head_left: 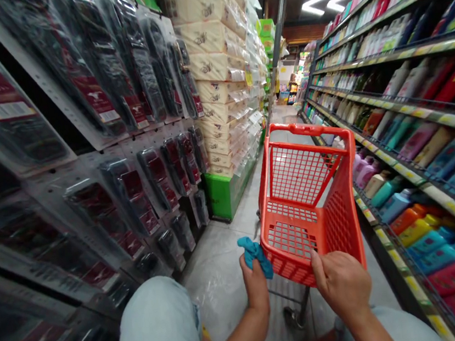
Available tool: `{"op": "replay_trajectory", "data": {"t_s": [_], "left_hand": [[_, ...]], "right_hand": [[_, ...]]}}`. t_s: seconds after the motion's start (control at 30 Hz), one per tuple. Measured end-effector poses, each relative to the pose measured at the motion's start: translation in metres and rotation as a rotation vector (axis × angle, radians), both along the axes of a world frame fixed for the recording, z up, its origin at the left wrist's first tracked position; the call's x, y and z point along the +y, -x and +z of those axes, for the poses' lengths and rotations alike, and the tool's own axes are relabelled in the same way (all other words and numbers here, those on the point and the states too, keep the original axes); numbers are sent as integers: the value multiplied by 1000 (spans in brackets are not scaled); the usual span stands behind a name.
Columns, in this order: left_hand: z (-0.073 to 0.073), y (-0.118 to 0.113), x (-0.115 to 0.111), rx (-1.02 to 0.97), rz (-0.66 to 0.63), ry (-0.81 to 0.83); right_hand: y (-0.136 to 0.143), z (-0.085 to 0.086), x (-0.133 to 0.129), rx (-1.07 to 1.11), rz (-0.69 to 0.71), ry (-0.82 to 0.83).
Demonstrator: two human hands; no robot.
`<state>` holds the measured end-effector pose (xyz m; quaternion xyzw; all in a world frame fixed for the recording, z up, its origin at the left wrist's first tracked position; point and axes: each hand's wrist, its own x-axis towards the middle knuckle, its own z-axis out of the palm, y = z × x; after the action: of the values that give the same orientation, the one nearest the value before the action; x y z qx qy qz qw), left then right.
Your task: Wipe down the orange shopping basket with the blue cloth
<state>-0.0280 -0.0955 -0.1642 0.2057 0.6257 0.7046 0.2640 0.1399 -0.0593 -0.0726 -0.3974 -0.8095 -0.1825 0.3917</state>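
A red plastic shopping cart [342,223] with grid walls stands in front of me in the aisle, and nothing shows inside its basket. My left hand [254,283] is closed around a crumpled blue cloth [256,256], which is against the cart's near left corner. On the near rim of the basket, my right hand [343,281] is closed with its thumb on the inner side. The fingers on the outer side of that rim are mostly hidden.
Shelves of bottles [415,147] line the right side, close to the cart. Packaged goods hang on a rack [125,144] at left. Tall stacks of tissue packs [217,83] stand on a green base [220,193]. The tiled floor [213,260] runs down the aisle.
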Motion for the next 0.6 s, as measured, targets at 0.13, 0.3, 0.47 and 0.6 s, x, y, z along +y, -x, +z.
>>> {"op": "replay_trajectory", "data": {"t_s": [0.13, 0.3, 0.47, 0.6], "left_hand": [[37, 28, 22, 54, -51, -96], [49, 46, 59, 91, -222, -146], [30, 35, 35, 99, -225, -88], [38, 37, 28, 253, -148, -133]], "right_hand": [[-8, -4, -7, -20, 25, -8], [-22, -12, -21, -28, 34, 4], [-33, -17, -25, 2, 89, 21], [-43, -25, -20, -7, 190, 27]]}}
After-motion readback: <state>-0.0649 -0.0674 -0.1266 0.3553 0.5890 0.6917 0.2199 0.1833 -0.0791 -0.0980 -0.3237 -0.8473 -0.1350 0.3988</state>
